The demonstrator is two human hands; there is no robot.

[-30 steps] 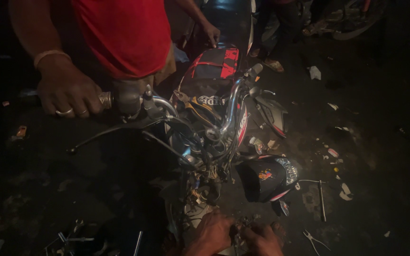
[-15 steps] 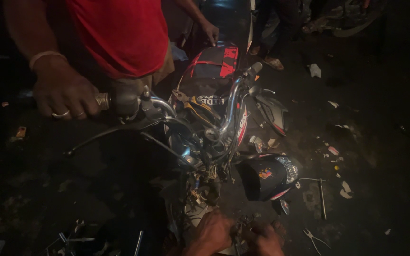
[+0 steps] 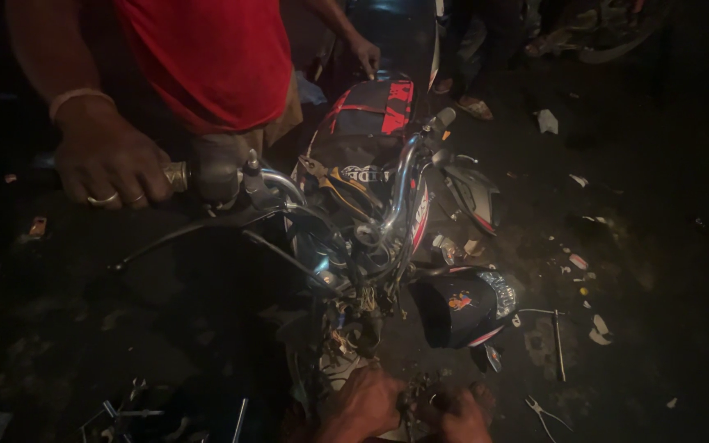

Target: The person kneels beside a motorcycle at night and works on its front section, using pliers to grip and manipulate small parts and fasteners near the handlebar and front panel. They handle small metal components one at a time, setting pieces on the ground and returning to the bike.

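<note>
Motorcycle (image 3: 371, 205) fills the centre of the frame, front stripped, red-and-black tank toward the top. Upper left — a co-worker in a red shirt (image 3: 207, 57), hand (image 3: 108, 164) clamped on the handlebar grip. Detached headlight cowl (image 3: 457, 308) hangs right of centre. Bottom centre: left hand (image 3: 367, 402) and right hand (image 3: 461, 414) both pinch a tangle of wiring (image 3: 416, 394) between them. Pliers (image 3: 545, 413) on the floor, lower right.

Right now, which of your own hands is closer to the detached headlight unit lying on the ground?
The right hand. It is at the bottom of the view, just below the headlight unit. The left hand works beside it on the wire bundle, further over to the left of the headlight.
</note>
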